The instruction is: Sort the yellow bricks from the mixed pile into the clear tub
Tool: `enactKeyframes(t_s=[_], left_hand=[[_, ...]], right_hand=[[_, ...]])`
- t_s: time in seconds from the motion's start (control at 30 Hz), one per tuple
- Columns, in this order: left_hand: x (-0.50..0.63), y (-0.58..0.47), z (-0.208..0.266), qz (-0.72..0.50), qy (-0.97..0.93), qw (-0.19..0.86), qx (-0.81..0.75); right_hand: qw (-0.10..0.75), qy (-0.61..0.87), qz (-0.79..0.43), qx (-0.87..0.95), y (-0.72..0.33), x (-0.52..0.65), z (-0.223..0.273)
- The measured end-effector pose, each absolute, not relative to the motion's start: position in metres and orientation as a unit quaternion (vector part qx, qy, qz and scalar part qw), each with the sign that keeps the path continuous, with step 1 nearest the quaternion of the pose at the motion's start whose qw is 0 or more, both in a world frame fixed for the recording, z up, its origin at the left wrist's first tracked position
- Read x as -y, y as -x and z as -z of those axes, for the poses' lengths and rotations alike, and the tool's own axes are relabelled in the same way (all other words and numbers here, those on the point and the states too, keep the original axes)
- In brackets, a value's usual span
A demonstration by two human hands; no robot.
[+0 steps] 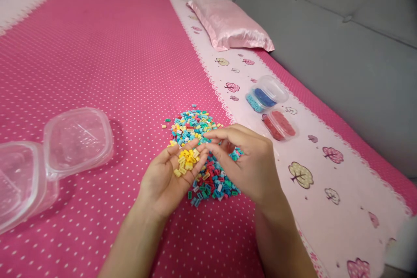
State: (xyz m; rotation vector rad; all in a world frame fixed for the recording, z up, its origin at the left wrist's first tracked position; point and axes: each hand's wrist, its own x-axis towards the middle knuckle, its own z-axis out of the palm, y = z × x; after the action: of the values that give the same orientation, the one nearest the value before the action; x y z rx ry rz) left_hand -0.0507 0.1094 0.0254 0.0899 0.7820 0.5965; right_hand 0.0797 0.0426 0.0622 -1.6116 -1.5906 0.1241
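My left hand is palm up and cupped, with several small yellow toy bricks lying in the palm and on the fingers. Close to its fingertips is my right hand, thumb and index finger brought together in a pinch. Whatever the pinch holds, if anything, is too small to make out. Beneath both hands lies a heap of tiny mixed-colour toy bricks, blue, green, red, white and yellow, partly hidden by the hands. A few loose bricks lie at the heap's far edge.
On the pink dotted bedspread at left stand clear plastic containers. To the right are small tubs: one with red bricks, others with dark blue bricks and light blue bricks. A pink pillow lies by the grey headboard.
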Motion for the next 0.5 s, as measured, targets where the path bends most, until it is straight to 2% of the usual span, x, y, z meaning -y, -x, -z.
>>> enactKeyframes(t_s=[0.17,0.37,0.5], left_hand=[[-0.110,0.051,-0.027,-0.303,-0.026,0.864,-0.401],[-0.112,0.053,-0.027,-0.359,-0.022,0.833,-0.420],[-0.113,0.054,-0.027,-0.355,-0.020,0.834,-0.422]], right_hand=[[0.372,0.728,-0.067,0.571,-0.092,-0.049,-0.050],[0.158,0.785,-0.169,0.574,-0.100,-0.063,-0.027],[0.070,0.785,-0.180,0.589,-0.097,-0.069,-0.017]])
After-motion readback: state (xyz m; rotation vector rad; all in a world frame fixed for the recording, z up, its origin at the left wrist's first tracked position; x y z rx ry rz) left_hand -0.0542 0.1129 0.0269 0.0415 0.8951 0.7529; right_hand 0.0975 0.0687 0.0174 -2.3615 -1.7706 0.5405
